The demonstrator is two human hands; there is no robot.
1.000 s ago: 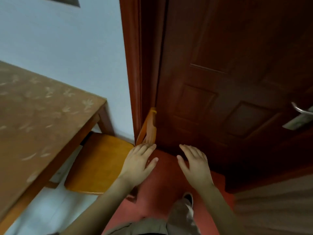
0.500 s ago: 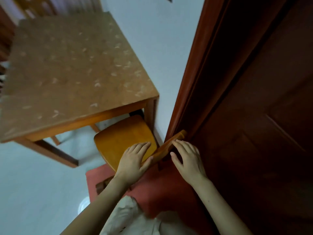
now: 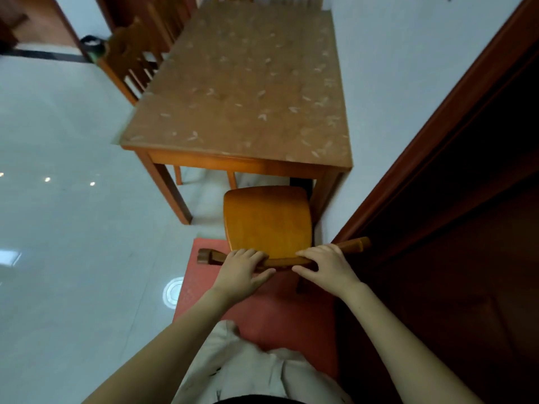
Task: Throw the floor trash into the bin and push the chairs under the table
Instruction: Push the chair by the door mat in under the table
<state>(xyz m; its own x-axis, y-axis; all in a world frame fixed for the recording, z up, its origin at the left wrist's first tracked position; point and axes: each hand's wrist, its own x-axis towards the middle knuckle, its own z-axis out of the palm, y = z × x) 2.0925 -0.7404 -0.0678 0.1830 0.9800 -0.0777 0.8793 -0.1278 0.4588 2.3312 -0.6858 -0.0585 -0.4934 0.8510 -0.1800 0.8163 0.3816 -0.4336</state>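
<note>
A: Where does the chair (image 3: 267, 218) stand?

B: At the near end of the worktop (image 3: 242, 91), its seat fully out in the open, front edge just short of the worktop's rim, back legs on the red mat (image 3: 291, 310). It sits toward the right corner, near the wall and the dark door frame (image 3: 437, 126).

A: And the hands?

B: Both rest on the top rail of the backrest. The left hand (image 3: 242, 271) curls over the rail left of centre, fingers on the seat side, thumb on the near side. The right hand (image 3: 326, 266) does the same right of centre. Each is closed around the rail, holding the chair and nothing else.

A: Why two hands, spread apart?

B: I judge it keeps the chair square as it goes in. A one-sided shove would swing it toward the worktop leg (image 3: 323, 196) just beside the seat's right edge, or into the wall.

A: Counts?

B: One chair in hand. At least one more chair (image 3: 128, 56) stands along the worktop's left side, already tucked close; further backs beyond it are too blurred to count. One worktop, one mat. A dark bin (image 3: 92, 48) seems to stand far off by the doorway. One round floor drain (image 3: 172, 291) lies beside the mat. I see no loose trash on the floor.
</note>
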